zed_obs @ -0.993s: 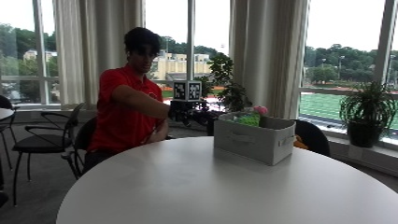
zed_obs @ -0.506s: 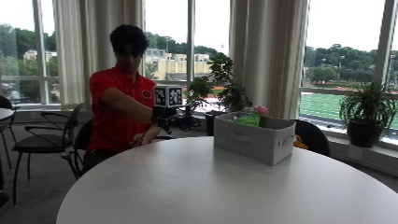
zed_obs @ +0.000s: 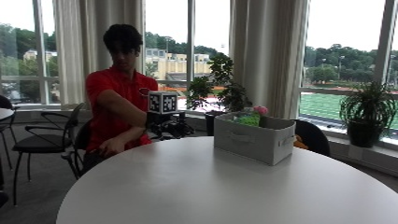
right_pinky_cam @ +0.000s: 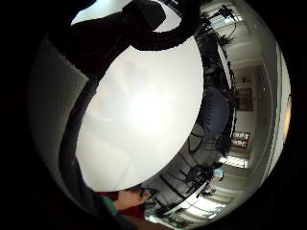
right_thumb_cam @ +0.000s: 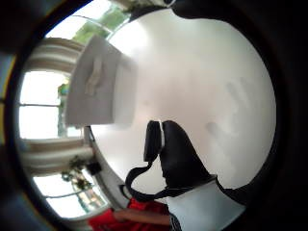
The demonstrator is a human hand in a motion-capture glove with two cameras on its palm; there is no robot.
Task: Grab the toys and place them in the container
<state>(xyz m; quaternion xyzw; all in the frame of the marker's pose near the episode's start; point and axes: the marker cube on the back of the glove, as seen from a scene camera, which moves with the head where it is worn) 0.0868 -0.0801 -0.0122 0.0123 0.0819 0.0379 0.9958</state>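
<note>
Outside view: person seated at the round white tabletop [zed_obs: 205,186], gloved right hand [zed_obs: 169,127] raised above the near edge on the person's side, well apart from the one grey container [zed_obs: 253,138], which sits further across the tabletop toward the windows. From the hand, the container lies across the tabletop and to the person's left. Something pink and something green, probably toys [zed_obs: 252,116], poke above the container rim; count is unclear, at least two colours. No loose toy shows on the tabletop in this view. Bare left hand [zed_obs: 112,147] rests low at the tabletop edge, not touching anything of the task; the gloved hand is the nearer one to the container. Little finger side palm view: mostly bare white tabletop under the palm, black straps at the edge, no toy, nothing in the grip. Thumb side palm view: one container stands on the tabletop away from the palm, its handle-slot face turned toward the camera; a gloved digit [right_thumb_cam: 166,144] sticks out loosely over bare tabletop, pinching nothing. Grip judged relaxed and empty. Judgement: toys look already in the container; if any remains, it is out of view, and reaching would mean going across toward the container.
</note>
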